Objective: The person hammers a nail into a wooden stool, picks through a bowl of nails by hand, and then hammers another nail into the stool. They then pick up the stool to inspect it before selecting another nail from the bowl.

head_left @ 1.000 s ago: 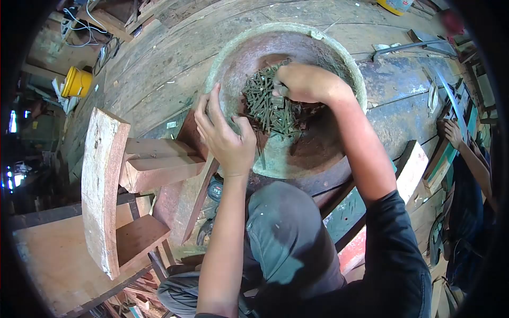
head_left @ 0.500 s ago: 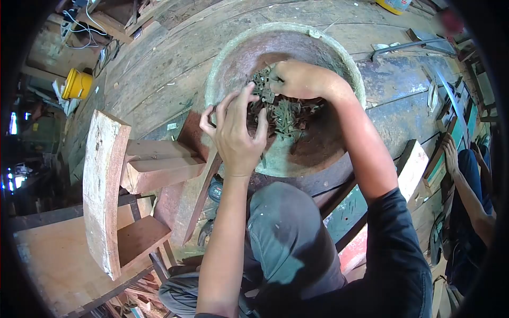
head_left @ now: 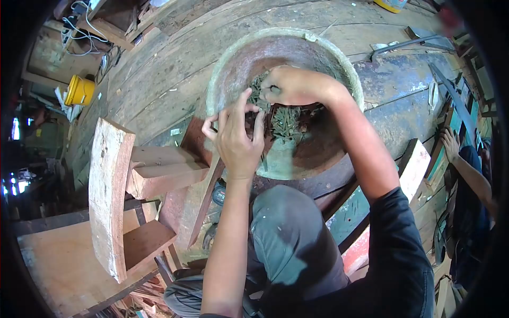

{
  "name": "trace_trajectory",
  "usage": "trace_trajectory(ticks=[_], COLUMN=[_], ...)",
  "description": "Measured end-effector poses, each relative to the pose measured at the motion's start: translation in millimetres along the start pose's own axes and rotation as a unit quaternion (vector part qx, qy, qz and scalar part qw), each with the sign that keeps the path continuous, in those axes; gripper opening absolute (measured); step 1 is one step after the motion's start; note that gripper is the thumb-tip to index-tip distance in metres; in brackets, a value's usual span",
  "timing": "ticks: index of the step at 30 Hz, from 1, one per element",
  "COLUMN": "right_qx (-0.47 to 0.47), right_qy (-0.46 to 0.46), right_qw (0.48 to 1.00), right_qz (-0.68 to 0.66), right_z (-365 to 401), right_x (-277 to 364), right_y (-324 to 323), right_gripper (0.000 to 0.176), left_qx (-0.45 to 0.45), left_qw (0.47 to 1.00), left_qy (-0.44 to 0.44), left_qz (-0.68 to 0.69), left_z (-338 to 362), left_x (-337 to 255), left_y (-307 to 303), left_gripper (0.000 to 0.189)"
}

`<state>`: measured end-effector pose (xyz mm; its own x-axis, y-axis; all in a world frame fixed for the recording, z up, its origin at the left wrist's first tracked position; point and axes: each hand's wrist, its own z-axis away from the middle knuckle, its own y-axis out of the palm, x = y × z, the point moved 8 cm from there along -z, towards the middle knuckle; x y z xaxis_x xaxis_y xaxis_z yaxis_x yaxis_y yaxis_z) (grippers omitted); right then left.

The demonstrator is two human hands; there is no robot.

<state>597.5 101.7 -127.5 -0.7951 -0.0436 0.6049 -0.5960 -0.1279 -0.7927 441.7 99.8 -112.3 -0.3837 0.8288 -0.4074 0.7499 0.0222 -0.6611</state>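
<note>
A wide round basin [head_left: 350, 74] with a pale, crusted rim holds a heap of small thin metal pieces [head_left: 286, 123], nails by their look. My left hand [head_left: 237, 132] is over the basin's left part, its fingers spread and curved beside the heap. My right hand [head_left: 289, 87] reaches in from the right, with its fingers curled down at the heap's upper left; its fingertips are partly hidden, and what they hold is too small to make out.
A wooden piece with a curved board [head_left: 108, 196] stands at the left. Behind it is a yellow bucket [head_left: 79, 91]. At the right a co-worker's hand [head_left: 450, 144] rests near a long saw blade [head_left: 457, 100]. Painted boards [head_left: 350, 217] lie right of my knee.
My right hand has shifted slightly left and down, its fingers more curled. My left thumb and fingers are a little closer together. A grey piece seen between the hands no longer shows clearly.
</note>
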Motion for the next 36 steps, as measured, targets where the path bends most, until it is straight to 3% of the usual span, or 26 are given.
trace_trajectory(ticks=[11,13,16,17,18,20,22,26,29,31,33,36], right_qx=[-0.027,0.009,-0.088,-0.038,-0.058,-0.004,-0.11,-0.072,-0.06,-0.067,-0.054,-0.037], right_qy=[0.003,0.017,-0.061,-0.009,-0.057,0.016,-0.012,0.019,-0.021,0.013,-0.027,0.018], right_qw=[0.999,1.0,0.994,0.999,0.997,0.999,0.994,0.997,0.998,0.997,0.998,0.999], right_qz=[0.018,0.01,0.037,0.018,-0.016,-0.033,-0.02,-0.007,-0.005,0.029,0.029,0.035], right_z=[7.3,6.1,15.8,12.2,9.0,10.6,20.0,14.6,13.5,15.8,15.3,12.4], right_x=[11.3,10.6,10.0,12.0,18.5,41.3,19.4,18.7,5.9,15.6,12.7,15.2], right_y=[-2.5,1.3,-1.9,0.0,-0.5,-12.7,-8.3,-8.8,3.8,3.3,9.8,7.1], right_gripper=[0.035,0.038,0.04,0.034,0.028,0.025,0.023,0.024,0.028,0.032,0.034,0.035], left_qx=[0.01,0.019,0.04,0.004,0.013,-0.033,-0.014,-0.001,-0.031,0.014,0.007,0.024], left_qw=[1.0,1.0,0.999,0.996,1.0,0.999,0.998,0.998,0.999,0.999,0.997,0.998], left_qy=[0.006,-0.01,-0.03,0.012,-0.004,0.003,-0.016,-0.013,0.007,0.004,0.013,0.002], left_qz=[-0.006,-0.013,0.003,-0.093,-0.019,0.027,0.059,0.069,0.026,0.045,0.072,0.054], left_z=[6.7,6.0,5.3,6.1,9.3,9.0,5.2,6.0,18.4,9.9,9.1,9.0], left_x=[-0.3,0.5,-1.5,-9.2,-1.9,-1.8,-3.5,-6.0,-5.5,-5.9,-7.1,-5.4], left_y=[0.5,1.3,1.3,-1.9,2.8,-3.7,-7.1,-8.9,-3.8,-5.6,-5.8,-3.4], left_gripper=[0.055,0.052,0.056,0.059,0.065,0.068,0.063,0.06,0.058,0.054,0.047,0.046])
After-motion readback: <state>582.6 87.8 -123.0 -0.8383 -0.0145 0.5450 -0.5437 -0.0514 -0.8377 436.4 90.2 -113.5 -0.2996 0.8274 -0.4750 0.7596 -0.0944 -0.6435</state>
